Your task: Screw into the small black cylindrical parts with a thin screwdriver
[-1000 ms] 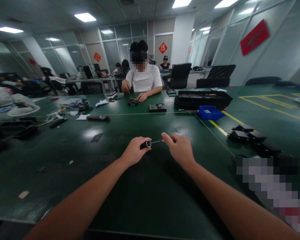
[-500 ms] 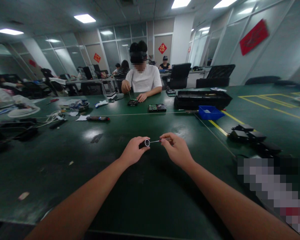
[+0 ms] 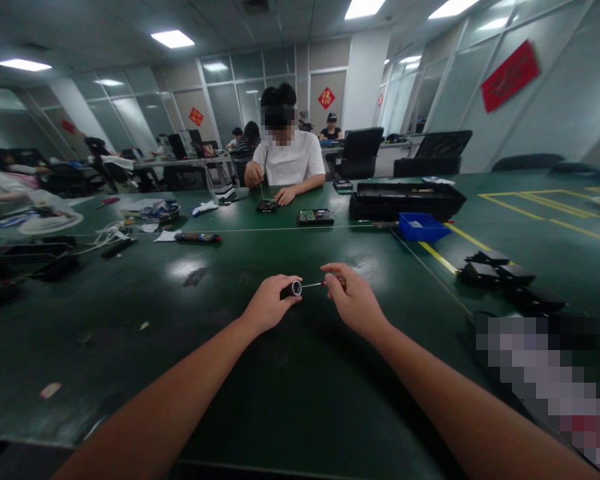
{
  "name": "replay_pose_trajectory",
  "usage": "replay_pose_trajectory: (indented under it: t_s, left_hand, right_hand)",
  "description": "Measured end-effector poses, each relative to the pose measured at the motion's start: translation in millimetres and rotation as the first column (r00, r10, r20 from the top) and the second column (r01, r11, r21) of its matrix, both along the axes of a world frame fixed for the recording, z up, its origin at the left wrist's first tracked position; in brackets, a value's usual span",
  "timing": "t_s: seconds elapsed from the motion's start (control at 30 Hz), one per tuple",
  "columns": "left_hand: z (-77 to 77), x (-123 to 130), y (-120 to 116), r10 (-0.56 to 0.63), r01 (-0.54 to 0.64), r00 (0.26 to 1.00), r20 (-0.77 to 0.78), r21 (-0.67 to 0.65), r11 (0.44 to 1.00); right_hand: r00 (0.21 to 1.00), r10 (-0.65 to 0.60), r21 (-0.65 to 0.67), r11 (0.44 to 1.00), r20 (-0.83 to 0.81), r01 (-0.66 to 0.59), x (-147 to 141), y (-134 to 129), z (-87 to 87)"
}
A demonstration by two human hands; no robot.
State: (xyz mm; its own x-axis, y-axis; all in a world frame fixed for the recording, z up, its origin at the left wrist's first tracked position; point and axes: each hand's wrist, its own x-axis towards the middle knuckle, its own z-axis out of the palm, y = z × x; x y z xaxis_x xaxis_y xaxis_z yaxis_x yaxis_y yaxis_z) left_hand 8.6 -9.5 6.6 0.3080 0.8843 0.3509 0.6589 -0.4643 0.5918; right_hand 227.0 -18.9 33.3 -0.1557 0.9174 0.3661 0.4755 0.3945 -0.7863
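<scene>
Screwdriver (image 3: 313, 285) points at the round end of a black tube (image 3: 291, 289), over the green table (image 3: 290, 407). The left hand (image 3: 269, 305) grips the tube. The right hand (image 3: 359, 299) holds the handle (image 3: 323, 284); its thumb (image 3: 333, 287) stuck up before, now its first finger (image 3: 333, 268) pokes out instead, so maybe it is twisting.

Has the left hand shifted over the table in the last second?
No, not noticeably: judged against the dark patch on the green tabletop, the left hand is in about the same spot, holding the black cylinder.

Green table (image 3: 280, 407) under blue bin (image 3: 426, 233)
</scene>
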Motion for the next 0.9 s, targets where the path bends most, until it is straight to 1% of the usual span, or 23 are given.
replay_pose_trajectory:
  t_s: [0.13,0.3,0.47,0.57,0.63,0.73,0.83,0.9]
  left_hand:
    - [-0.5,-0.7,0.6,0.005,-0.005,1.000,0.007,0.014,1.000]
    - [0.0,-0.3,0.1,-0.009,0.009,1.000,0.005,0.026,1.000]
    - [-0.3,-0.2,0.1,0.006,-0.006,1.000,0.012,0.010,1.000]
    - [0.9,-0.1,-0.4,0.004,-0.004,1.000,0.014,-0.001,1.000]
    - [2.3,0.7,-1.1,0.006,-0.006,1.000,0.021,-0.006,1.000]
    - [3.5,2.3,-2.4,0.017,-0.017,0.999,0.027,-0.016,1.000]
    - [2.4,3.1,-2.2,0.022,-0.021,0.999,0.037,-0.030,0.999]
    - [1.7,2.7,-1.1,0.026,-0.025,0.998,0.059,-0.016,1.000]
  right_hand:
    - [0.999,0.027,-0.016,0.999,-0.030,-0.028,-0.4,-0.7,1.4]
    - [1.000,-0.027,-0.019,0.999,-0.008,0.027,-0.1,2.7,-1.6]
    - [0.999,0.021,-0.037,0.999,-0.050,-0.023,0.9,1.0,-2.4]
    - [0.997,0.018,-0.061,0.998,-0.072,-0.022,-0.7,-2.9,0.9]
    - [0.990,-0.015,-0.079,0.997,-0.142,0.003,-2.7,-4.4,2.2]
    - [0.950,-0.036,-0.100,0.995,-0.310,0.005,-5.7,-2.1,-0.3]
    - [0.882,-0.035,-0.137,0.990,-0.470,-0.034,-7.4,4.9,-7.3]
    - [0.810,-0.053,-0.188,0.980,-0.584,-0.072,-7.9,9.9,-12.0]
